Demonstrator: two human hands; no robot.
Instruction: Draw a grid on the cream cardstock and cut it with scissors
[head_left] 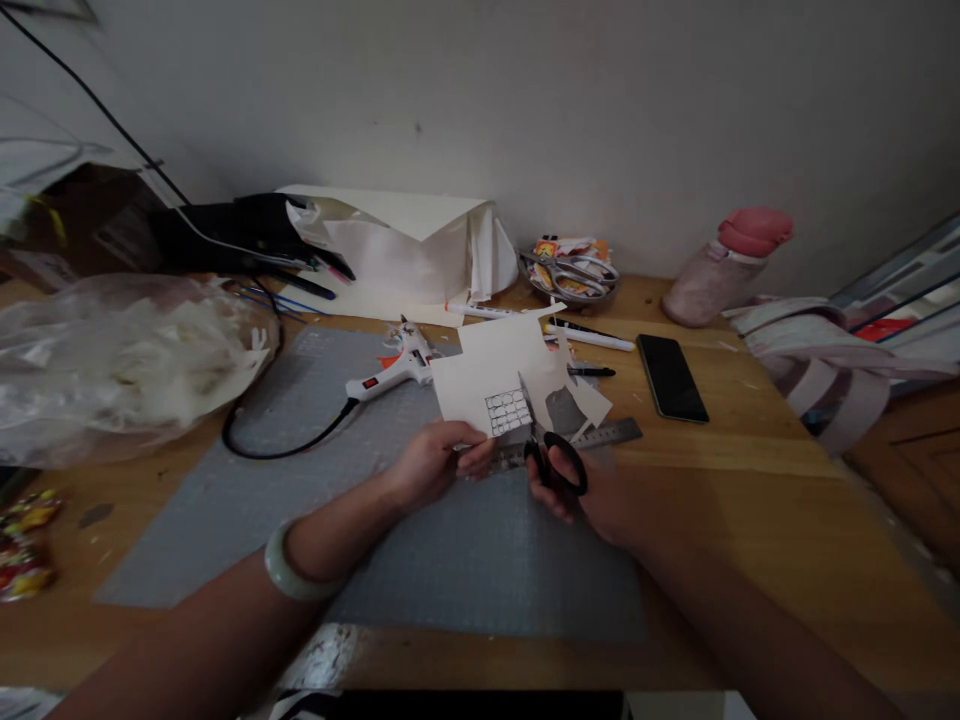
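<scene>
My left hand pinches the lower edge of a cream sheet of card, thumb on top. A small black grid of rounded shapes is drawn near that edge. My right hand has its fingers through the black handles of a pair of scissors. Their blades meet the card just right of the drawn grid. On that side the card is cut into ragged strips, with a hole in it. Under the card lies a metal ruler, partly covered.
A grey cutting mat covers the table's middle. A white glue gun with its cable lies left of the card. Farther out are a phone, markers, a bowl with scissors, a pink-topped bottle and a plastic bag.
</scene>
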